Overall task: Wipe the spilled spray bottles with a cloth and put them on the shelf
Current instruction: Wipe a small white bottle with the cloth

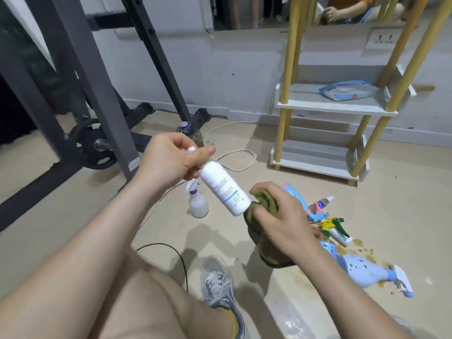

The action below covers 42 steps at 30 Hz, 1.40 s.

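Holding steady above the floor [244, 148], a white spray bottle [223, 189] sits tilted, cap end up-left, base down-right; opaque, so its fill cannot be told. A small translucent trigger bottle [198, 204] stands upright on the floor just behind it, pale inside. To the right, several spray bottles lie tipped over together: a light blue bottle [362, 270], a yellow-green trigger sprayer [335, 226] and a pink-and-blue bottle [293, 192], with a brown puddle [359, 248] among them. The shelf [330, 106], white boards on yellow posts, stands against the wall, well apart from the hands; its upper visible tier carries a blue-and-white packet [347, 90]. Both forearms reach forward from the lower frame. The left hand [171, 157] grips the white bottle at its neck, fingers curled round, thumb near the cap. The right hand [281, 216] clutches a bunched green cloth [265, 201], which touches the bottle's base; the cloth's tail hangs below the wrist.
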Tool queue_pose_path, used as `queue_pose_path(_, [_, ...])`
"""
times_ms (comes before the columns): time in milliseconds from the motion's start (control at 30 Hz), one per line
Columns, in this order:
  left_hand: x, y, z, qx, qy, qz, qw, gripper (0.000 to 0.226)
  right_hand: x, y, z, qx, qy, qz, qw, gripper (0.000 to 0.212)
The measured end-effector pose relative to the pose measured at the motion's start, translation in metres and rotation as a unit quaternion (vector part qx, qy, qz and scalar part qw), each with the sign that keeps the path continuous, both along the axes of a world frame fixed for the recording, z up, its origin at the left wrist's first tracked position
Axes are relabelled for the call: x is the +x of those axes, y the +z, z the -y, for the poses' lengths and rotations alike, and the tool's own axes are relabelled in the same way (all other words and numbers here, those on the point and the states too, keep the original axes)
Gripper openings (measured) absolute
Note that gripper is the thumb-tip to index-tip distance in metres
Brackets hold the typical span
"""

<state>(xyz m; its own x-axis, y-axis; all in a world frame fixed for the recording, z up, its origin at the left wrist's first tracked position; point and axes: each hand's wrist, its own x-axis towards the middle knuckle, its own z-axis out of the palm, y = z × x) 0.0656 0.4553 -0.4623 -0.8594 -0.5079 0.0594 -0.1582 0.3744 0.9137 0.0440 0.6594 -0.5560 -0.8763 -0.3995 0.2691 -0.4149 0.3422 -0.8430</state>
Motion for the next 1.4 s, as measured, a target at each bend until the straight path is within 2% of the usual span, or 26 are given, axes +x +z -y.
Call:
queue_pose_path(67, [-0.003,0.005,0.016,-0.059,-0.023,0.038,0.997,0.036,-0.016,0.01,0.02,-0.119,-0.003,0.102,0.988,0.027])
queue_pose_path(133, [-0.008,0.004,0.028,-0.12,-0.038,0.059,0.99,0.031,-0.036,0.017,0.045,-0.183,-0.014,0.168,0.969,0.029])
queue_pose_path(233, [-0.021,-0.006,0.054,-0.147,-0.067,0.079,0.984,0.016,-0.056,0.014,0.085,-0.239,-0.063,0.189,0.95,0.03])
queue_pose_path(300, [-0.03,-0.017,0.074,-0.141,-0.075,0.102,0.982,0.012,-0.055,0.006,0.111,-0.232,-0.086,0.127,0.961,0.029])
queue_pose_path(367, [-0.041,-0.035,0.09,-0.1,-0.046,0.119,0.987,0.024,-0.046,-0.004,0.134,-0.182,-0.041,0.009,0.982,0.029])
queue_pose_path(433, [-0.05,-0.057,0.103,-0.049,-0.002,0.128,0.991,0.032,-0.045,-0.026,0.154,-0.069,0.047,-0.109,0.991,0.036])
queue_pose_path(500, [-0.057,-0.084,0.116,-0.007,0.032,0.146,0.989,0.03,-0.059,-0.061,0.164,0.047,0.098,-0.135,0.985,0.042])
queue_pose_path(567, [-0.061,-0.114,0.132,0.024,0.058,0.166,0.984,0.029,-0.077,-0.093,0.162,0.116,0.09,-0.069,0.987,0.047])
queue_pose_path(633, [-0.062,-0.148,0.147,0.051,0.076,0.176,0.98,0.034,-0.093,-0.121,0.155,0.124,0.039,0.004,0.992,0.043])
queue_pose_path(700, [-0.06,-0.183,0.157,0.07,0.083,0.188,0.976,0.038,-0.103,-0.143,0.15,0.062,-0.054,0.103,0.991,0.036])
queue_pose_path(767, [-0.057,-0.217,0.159,0.066,0.077,0.215,0.971,0.041,-0.111,-0.158,0.152,-0.031,-0.128,0.232,0.964,0.033])
queue_pose_path(833, [-0.056,-0.251,0.156,0.061,0.072,0.248,0.964,0.041,-0.114,-0.173,0.16,-0.103,-0.133,0.329,0.929,0.031])
queue_pose_path(933, [-0.062,-0.297,0.148,0.124,0.118,0.267,0.948,0.035,-0.111,-0.199,0.183,-0.139,-0.102,0.376,0.91,0.026])
queue_pose_path(1033, [-0.075,-0.335,0.141,0.157,0.164,0.274,0.935,0.032,-0.107,-0.231,0.206,-0.101,-0.091,0.354,0.925,0.027])
queue_pose_path(1133, [-0.085,-0.365,0.131,0.212,0.183,0.276,0.919,0.023,-0.102,-0.27,0.22,-0.003,-0.006,0.332,0.943,0.021])
queue_pose_path(1167, [-0.087,-0.373,0.129,0.227,0.186,0.276,0.915,0.022,-0.1,-0.284,0.219,0.042,0.034,0.292,0.955,0.02])
queue_pose_path(1233, [-0.087,-0.382,0.129,0.235,0.188,0.275,0.913,0.018,-0.098,-0.317,0.211,0.13,0.109,0.206,0.964,0.034])
queue_pose_path(1300, [-0.085,-0.386,0.133,0.218,0.162,0.27,0.924,0.01,-0.103,-0.337,0.198,0.206,0.133,0.161,0.956,0.051])
queue_pose_path(1400, [-0.082,-0.382,0.133,0.099,0.071,0.286,0.95,0.013,-0.119,-0.341,0.19,0.246,0.126,0.166,0.947,0.07])
